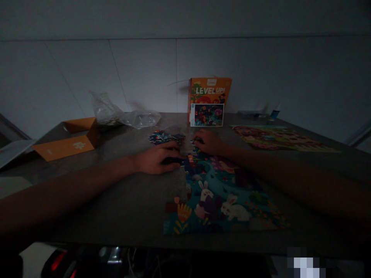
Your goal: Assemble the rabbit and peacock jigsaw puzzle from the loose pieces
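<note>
A partly assembled jigsaw puzzle [214, 189] with white rabbits, flowers and a teal stream lies flat on the table. My left hand [160, 158] rests at its upper left edge, thumb and forefinger around a dark puzzle piece [182, 163] touching the assembled part. Above the puzzle's top edge, my right hand [210, 142] has its fingers curled down on a small puzzle piece [192, 143], partly hidden by the fingertips. Beyond my left hand sits a heap of loose puzzle pieces [165, 137]. The light is dim, so fine detail at the fingertips is hard to make out.
An orange "LEVEL UP!" box [210, 90] stands at the back with a picture card [206, 115] leaning on it. Left are an open orange box [66, 148] and clear plastic bags [142, 119]. Another puzzle [278, 139] and a small bottle [274, 114] lie right.
</note>
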A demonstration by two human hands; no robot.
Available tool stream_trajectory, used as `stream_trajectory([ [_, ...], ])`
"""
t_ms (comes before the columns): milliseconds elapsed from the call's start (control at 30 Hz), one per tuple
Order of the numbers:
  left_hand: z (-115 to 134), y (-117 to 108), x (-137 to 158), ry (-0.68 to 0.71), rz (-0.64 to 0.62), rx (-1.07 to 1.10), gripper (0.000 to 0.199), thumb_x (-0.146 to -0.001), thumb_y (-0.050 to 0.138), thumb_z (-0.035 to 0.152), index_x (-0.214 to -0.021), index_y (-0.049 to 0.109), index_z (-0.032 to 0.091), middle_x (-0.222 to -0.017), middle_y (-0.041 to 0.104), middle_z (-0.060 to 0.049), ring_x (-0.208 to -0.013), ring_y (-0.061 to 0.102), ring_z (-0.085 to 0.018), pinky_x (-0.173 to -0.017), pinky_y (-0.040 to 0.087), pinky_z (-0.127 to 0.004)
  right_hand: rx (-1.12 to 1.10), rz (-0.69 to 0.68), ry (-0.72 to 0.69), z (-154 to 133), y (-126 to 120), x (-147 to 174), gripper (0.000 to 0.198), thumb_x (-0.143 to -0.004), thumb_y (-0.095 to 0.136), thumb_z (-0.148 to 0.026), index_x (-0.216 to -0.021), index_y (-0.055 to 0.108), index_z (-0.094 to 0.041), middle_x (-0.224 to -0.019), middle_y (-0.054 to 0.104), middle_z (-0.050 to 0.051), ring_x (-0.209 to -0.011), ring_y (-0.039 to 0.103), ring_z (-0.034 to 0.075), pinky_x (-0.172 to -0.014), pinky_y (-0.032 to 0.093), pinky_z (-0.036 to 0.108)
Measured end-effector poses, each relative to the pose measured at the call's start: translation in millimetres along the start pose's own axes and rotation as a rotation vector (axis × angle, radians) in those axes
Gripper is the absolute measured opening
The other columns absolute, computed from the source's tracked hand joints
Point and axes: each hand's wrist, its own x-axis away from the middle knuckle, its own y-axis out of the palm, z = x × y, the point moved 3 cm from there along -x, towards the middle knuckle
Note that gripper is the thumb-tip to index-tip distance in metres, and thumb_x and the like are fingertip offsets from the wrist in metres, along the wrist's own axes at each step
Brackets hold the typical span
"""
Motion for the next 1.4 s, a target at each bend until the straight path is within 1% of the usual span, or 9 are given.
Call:
stream_trajectory([
  [133,0,0,0,-0.002,0.002,-0.002,0.032,-0.099,0.059,0.030,-0.127,0.069,0.018,-0.111,0.061,-0.011,-0.104,0.062,-0.024,-0.093,0.055,-0.039,-0.010,-0.007,0.018,1,1,0,0.017,-0.091,0.062,-0.019,-0.103,0.073,-0.016,-0.102,0.070,0.011,-0.094,0.066,0.021,-0.086,0.050,0.031],
  [333,0,0,1,0.002,0.003,-0.004,0.032,-0.099,0.059,0.030,-0.127,0.069,0.019,-0.112,0.061,-0.011,-0.103,0.062,-0.024,-0.093,0.055,-0.040,0.084,0.035,0.014,4,4,-1,0.020,-0.093,0.063,-0.027,-0.107,0.073,-0.017,-0.103,0.071,0.013,-0.105,0.064,0.027,-0.093,0.049,0.038],
  [433,0,0,1,0.001,0.001,-0.012,0.032,-0.099,0.058,0.030,-0.127,0.069,0.018,-0.114,0.061,-0.011,-0.107,0.062,-0.025,-0.095,0.055,-0.041,0.084,-0.010,0.003,5,6,-2,0.022,-0.095,0.060,-0.028,-0.109,0.072,-0.016,-0.105,0.071,0.014,-0.106,0.064,0.028,-0.095,0.049,0.038],
  [567,0,0,0,0.003,0.006,-0.003,0.032,-0.098,0.059,0.029,-0.127,0.069,0.019,-0.114,0.063,-0.011,-0.106,0.063,-0.025,-0.094,0.055,-0.041,0.056,-0.018,0.105,11,8,-3,0.027,-0.093,0.063,-0.030,-0.115,0.068,-0.015,-0.112,0.071,0.015,-0.110,0.064,0.028,-0.095,0.049,0.038],
  [833,0,0,1,0.018,0.001,-0.021,0.031,-0.100,0.058,0.030,-0.126,0.068,0.017,-0.114,0.061,-0.012,-0.108,0.061,-0.024,-0.097,0.054,-0.039,-0.087,0.115,0.236,11,-5,-2,0.008,-0.087,0.066,-0.019,-0.095,0.064,-0.020,-0.102,0.073,0.011,-0.095,0.069,0.025,-0.080,0.051,0.032],
  [967,-1,1,1,0.012,-0.002,-0.028,0.032,-0.100,0.057,0.031,-0.127,0.068,0.017,-0.112,0.061,-0.012,-0.105,0.062,-0.024,-0.095,0.056,-0.040,-0.340,0.212,0.134,2,-11,2,0.005,-0.092,0.061,-0.027,-0.096,0.063,-0.024,-0.089,0.075,0.004,-0.082,0.070,0.021,-0.074,0.052,0.031],
  [1100,-1,1,1,0.028,0.011,-0.017,0.034,-0.100,0.057,0.030,-0.130,0.067,0.017,-0.120,0.061,-0.013,-0.115,0.060,-0.026,-0.102,0.054,-0.043,-0.511,0.139,-0.037,-4,-10,2,0.015,-0.089,0.065,-0.034,-0.100,0.069,-0.025,-0.090,0.077,0.002,-0.084,0.072,0.022,-0.075,0.053,0.032],
  [1233,1,-1,0,0.044,0.020,-0.007,0.038,-0.100,0.057,0.028,-0.136,0.063,0.019,-0.143,0.053,-0.015,-0.135,0.051,-0.029,-0.114,0.047,-0.048,-0.505,0.037,-0.129,-5,-8,4,0.026,-0.091,0.060,-0.033,-0.112,0.073,-0.024,-0.095,0.078,0.002,-0.085,0.072,0.021,-0.077,0.053,0.031],
  [1400,2,-1,0,0.041,0.029,-0.001,0.046,-0.099,0.058,0.027,-0.144,0.055,0.020,-0.146,0.054,-0.015,-0.135,0.054,-0.028,-0.114,0.047,-0.048,-0.458,-0.027,-0.251,-5,-5,8,0.039,-0.087,0.061,-0.029,-0.125,0.069,-0.020,-0.093,0.076,0.002,-0.080,0.068,0.019,-0.074,0.051,0.030],
])
